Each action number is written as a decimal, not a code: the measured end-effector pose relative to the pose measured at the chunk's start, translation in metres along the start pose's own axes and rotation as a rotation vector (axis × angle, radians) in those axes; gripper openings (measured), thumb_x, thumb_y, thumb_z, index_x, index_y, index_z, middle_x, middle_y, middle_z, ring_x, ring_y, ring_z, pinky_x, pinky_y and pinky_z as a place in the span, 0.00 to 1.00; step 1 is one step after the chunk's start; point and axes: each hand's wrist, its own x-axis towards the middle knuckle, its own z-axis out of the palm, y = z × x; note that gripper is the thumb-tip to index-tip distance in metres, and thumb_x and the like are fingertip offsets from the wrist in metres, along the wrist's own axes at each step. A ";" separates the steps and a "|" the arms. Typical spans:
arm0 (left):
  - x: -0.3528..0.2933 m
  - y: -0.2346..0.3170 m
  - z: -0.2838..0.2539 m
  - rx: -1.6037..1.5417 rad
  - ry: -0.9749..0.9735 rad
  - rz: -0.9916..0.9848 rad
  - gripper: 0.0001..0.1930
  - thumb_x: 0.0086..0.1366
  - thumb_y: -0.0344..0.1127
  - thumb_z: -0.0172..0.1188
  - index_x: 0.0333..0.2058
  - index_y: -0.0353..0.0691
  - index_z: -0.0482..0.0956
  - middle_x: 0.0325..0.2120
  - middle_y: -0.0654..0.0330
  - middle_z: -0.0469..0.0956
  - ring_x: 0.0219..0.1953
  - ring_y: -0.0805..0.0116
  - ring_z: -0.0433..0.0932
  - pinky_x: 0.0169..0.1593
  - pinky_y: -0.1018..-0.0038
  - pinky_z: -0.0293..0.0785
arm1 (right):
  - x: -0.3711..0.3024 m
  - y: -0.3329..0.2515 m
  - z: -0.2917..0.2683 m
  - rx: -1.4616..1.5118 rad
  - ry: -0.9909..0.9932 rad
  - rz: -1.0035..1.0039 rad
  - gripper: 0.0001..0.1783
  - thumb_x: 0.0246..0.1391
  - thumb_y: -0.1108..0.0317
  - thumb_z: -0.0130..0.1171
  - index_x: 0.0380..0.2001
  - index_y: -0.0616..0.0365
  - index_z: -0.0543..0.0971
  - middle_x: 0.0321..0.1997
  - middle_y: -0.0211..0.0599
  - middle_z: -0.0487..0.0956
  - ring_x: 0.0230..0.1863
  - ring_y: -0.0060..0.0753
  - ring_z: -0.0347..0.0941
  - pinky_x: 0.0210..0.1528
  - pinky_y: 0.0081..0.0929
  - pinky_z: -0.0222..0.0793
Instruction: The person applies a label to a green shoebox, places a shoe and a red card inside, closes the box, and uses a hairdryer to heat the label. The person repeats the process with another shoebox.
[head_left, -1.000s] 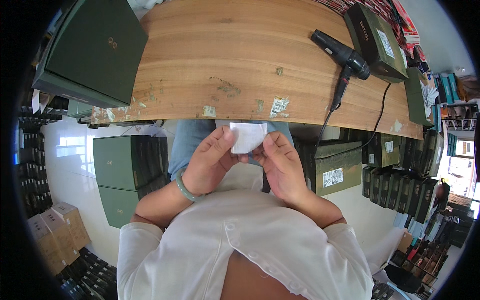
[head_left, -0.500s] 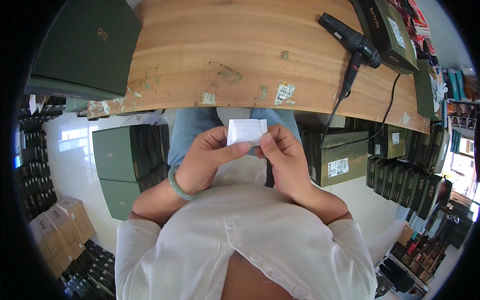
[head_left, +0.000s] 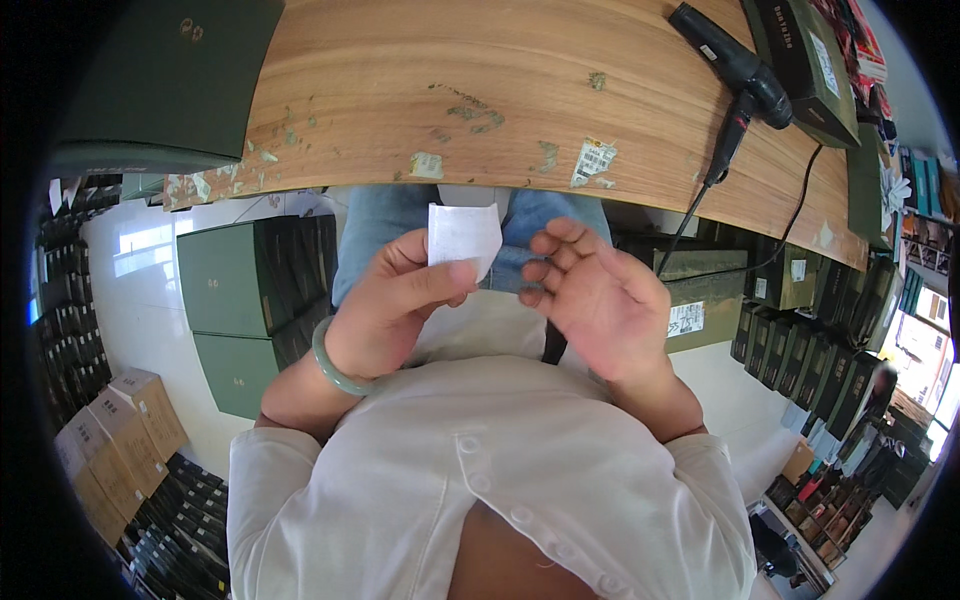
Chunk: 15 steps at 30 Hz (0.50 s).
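Note:
A small white packet, flat and rectangular, is pinched by my left hand, the thumb on its near face. It is held upright above my lap, just short of the table's near edge. The fingers behind it are partly hidden. A pale green bangle circles my left wrist. To the right of the packet and apart from it, my right hand is turned palm up. Its fingers are loosely bent and separated, with nothing in them.
On the wooden table lie a black hair dryer with a trailing cord and a dark box at right. A large green box stands at left. Green boxes and cartons are stacked on the floor.
My right hand has let go of the packet, moved right and turned palm up. My left hand has carried the packet slightly left and farther away, tilting it.

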 end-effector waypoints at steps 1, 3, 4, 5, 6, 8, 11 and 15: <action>0.000 0.002 -0.002 -0.025 -0.013 -0.010 0.12 0.61 0.34 0.65 0.44 0.40 0.82 0.35 0.68 0.80 0.36 0.79 0.72 0.42 0.79 0.66 | 0.000 0.000 -0.003 -0.045 0.004 -0.049 0.19 0.66 0.61 0.49 0.55 0.59 0.67 0.52 0.34 0.72 0.50 0.28 0.71 0.51 0.27 0.65; -0.001 0.004 -0.005 -0.063 -0.061 -0.058 0.12 0.61 0.35 0.66 0.43 0.40 0.82 0.34 0.68 0.80 0.35 0.79 0.72 0.41 0.79 0.66 | -0.002 0.006 0.000 -0.379 0.040 -0.104 0.18 0.65 0.63 0.53 0.53 0.60 0.71 0.51 0.34 0.73 0.48 0.27 0.72 0.50 0.28 0.66; -0.001 0.005 -0.005 -0.076 -0.095 -0.096 0.12 0.61 0.36 0.66 0.43 0.40 0.82 0.33 0.68 0.80 0.35 0.79 0.72 0.41 0.79 0.66 | -0.003 0.008 0.003 -0.496 0.024 -0.112 0.18 0.64 0.62 0.54 0.52 0.61 0.72 0.51 0.35 0.74 0.47 0.28 0.72 0.49 0.29 0.67; -0.002 0.006 -0.006 -0.090 -0.130 -0.135 0.13 0.61 0.36 0.66 0.43 0.40 0.82 0.33 0.68 0.80 0.35 0.79 0.73 0.40 0.79 0.67 | -0.003 0.010 0.007 -0.613 0.008 -0.120 0.18 0.64 0.61 0.55 0.51 0.61 0.73 0.50 0.35 0.75 0.46 0.28 0.73 0.48 0.30 0.68; -0.002 0.006 -0.005 -0.075 -0.106 -0.146 0.12 0.62 0.37 0.66 0.43 0.40 0.82 0.33 0.68 0.80 0.34 0.79 0.73 0.40 0.79 0.66 | -0.003 0.012 0.013 -0.612 0.001 -0.170 0.13 0.63 0.66 0.57 0.47 0.63 0.76 0.47 0.37 0.75 0.44 0.26 0.73 0.47 0.28 0.69; -0.002 0.005 -0.005 -0.044 -0.058 -0.169 0.12 0.62 0.37 0.66 0.42 0.39 0.82 0.32 0.67 0.79 0.34 0.80 0.72 0.38 0.80 0.66 | -0.003 0.013 0.011 -0.668 -0.042 -0.184 0.12 0.63 0.69 0.57 0.47 0.63 0.76 0.45 0.37 0.75 0.43 0.26 0.73 0.46 0.27 0.69; -0.004 0.002 -0.006 0.014 -0.024 -0.126 0.11 0.63 0.38 0.65 0.40 0.38 0.82 0.31 0.67 0.79 0.33 0.80 0.73 0.38 0.81 0.66 | -0.004 0.013 0.009 -0.702 -0.074 -0.190 0.09 0.63 0.72 0.57 0.45 0.64 0.75 0.43 0.36 0.74 0.42 0.26 0.73 0.44 0.25 0.70; -0.005 -0.001 -0.006 0.073 -0.026 -0.109 0.11 0.64 0.38 0.64 0.39 0.36 0.83 0.29 0.66 0.79 0.31 0.80 0.72 0.37 0.81 0.66 | -0.005 0.015 0.011 -0.699 -0.082 -0.191 0.06 0.63 0.73 0.56 0.41 0.63 0.75 0.43 0.35 0.72 0.40 0.25 0.74 0.42 0.22 0.70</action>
